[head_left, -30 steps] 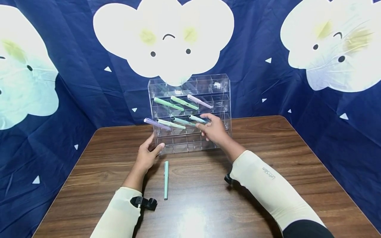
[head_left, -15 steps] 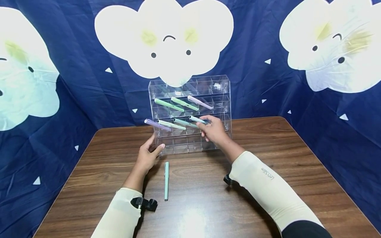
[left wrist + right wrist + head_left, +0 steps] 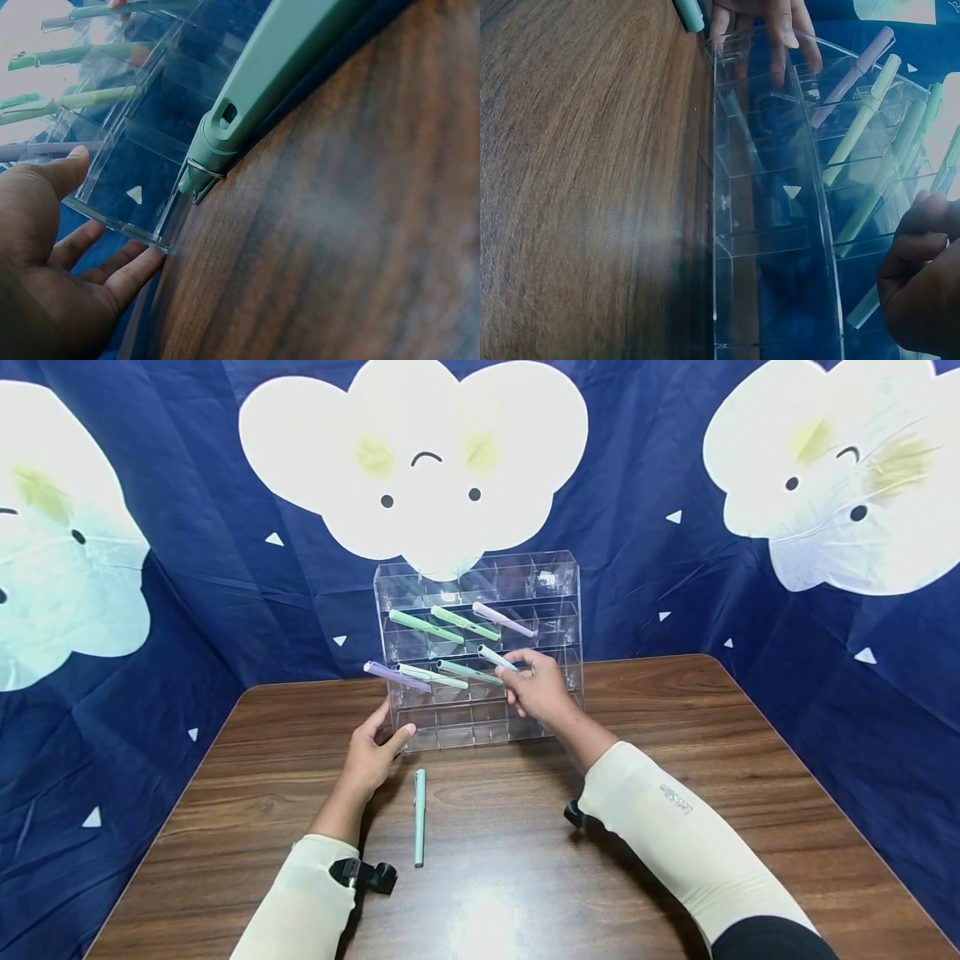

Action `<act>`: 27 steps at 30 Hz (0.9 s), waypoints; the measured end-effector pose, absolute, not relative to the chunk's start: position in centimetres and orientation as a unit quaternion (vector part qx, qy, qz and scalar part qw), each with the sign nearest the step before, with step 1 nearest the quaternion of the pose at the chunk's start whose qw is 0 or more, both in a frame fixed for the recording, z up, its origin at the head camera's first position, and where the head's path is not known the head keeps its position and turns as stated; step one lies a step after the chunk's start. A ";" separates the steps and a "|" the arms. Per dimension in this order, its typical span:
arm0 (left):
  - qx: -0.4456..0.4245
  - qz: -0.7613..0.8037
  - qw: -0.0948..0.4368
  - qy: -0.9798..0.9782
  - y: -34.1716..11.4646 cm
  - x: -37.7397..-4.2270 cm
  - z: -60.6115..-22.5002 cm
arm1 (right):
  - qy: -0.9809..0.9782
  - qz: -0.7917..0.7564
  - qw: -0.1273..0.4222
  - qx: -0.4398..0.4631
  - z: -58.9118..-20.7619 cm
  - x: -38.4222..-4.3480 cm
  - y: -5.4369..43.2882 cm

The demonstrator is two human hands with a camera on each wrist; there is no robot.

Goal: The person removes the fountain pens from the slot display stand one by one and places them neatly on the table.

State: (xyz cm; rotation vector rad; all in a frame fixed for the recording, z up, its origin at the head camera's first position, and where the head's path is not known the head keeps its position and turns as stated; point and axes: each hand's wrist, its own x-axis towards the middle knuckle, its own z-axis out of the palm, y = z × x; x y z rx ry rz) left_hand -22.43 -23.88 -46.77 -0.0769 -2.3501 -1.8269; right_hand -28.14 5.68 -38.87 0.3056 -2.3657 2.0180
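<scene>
A clear acrylic pen rack (image 3: 453, 739) with tiered compartments stands upright at the back of the table. My right hand (image 3: 542, 687) pinches a pale blue pen (image 3: 495, 657) at the second-lowest tier; its lower end is hidden by the fingers. My left hand (image 3: 369, 755) rests on the rack's lower left corner, thumb at the front and fairly straight fingers along the side. Left of the pinched pen in that tier lean a teal pen (image 3: 467, 671), a whitish-green pen (image 3: 431, 676) and a purple pen (image 3: 396, 676).
One tier up lean a green pen (image 3: 425, 626), a light green pen (image 3: 465, 622) and a lilac pen (image 3: 504, 618). A mint green pen (image 3: 419, 818) lies on the wooden table (image 3: 585, 877), right of the left forearm. Blue cloth (image 3: 637, 585) hangs behind the rack.
The pale blue pen in my right hand has tilted more steeply, its upper end slightly higher. My left hand stays at the rack's corner.
</scene>
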 end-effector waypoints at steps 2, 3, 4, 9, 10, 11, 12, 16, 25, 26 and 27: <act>-0.025 -0.613 0.082 -0.786 -23.9 -22.4 -46.7 | -0.760 0.642 0.014 0.100 -38.8 -28.0 5.7; -0.025 -0.612 0.082 -0.786 -23.9 -22.4 -46.7 | -0.762 0.640 0.017 0.101 -38.7 -28.0 5.7; -0.024 -0.612 0.081 -0.787 -23.9 -22.4 -46.7 | -0.763 0.638 0.020 0.102 -38.6 -27.9 5.7; -0.026 -0.614 0.076 -0.786 -23.9 -22.4 -46.8 | -0.769 0.629 0.043 0.106 -38.2 -27.6 5.6; -0.026 -0.614 0.075 -0.785 -24.0 -22.4 -46.8 | -0.770 0.627 0.051 0.107 -38.1 -27.5 5.6; -0.026 -0.615 0.074 -0.785 -24.0 -22.4 -46.8 | -0.772 0.623 0.060 0.108 -38.0 -27.4 5.6; -0.026 -0.615 0.073 -0.785 -24.0 -22.4 -46.8 | -0.772 0.622 0.069 0.110 -37.9 -27.3 5.5; -0.025 -0.615 0.071 -0.785 -24.0 -22.4 -46.8 | -0.778 0.603 0.130 0.120 -37.5 -27.1 5.3; -0.025 -0.614 0.076 -0.786 -24.1 -22.6 -47.0 | -0.776 0.562 0.246 0.147 -36.7 -26.5 5.0; -0.025 -0.614 0.076 -0.785 -24.1 -22.5 -47.0 | -0.773 0.562 0.252 0.151 -36.6 -26.5 5.0; -0.026 -0.615 0.075 -0.785 -24.1 -22.5 -47.0 | -0.771 0.561 0.259 0.156 -36.6 -26.4 5.0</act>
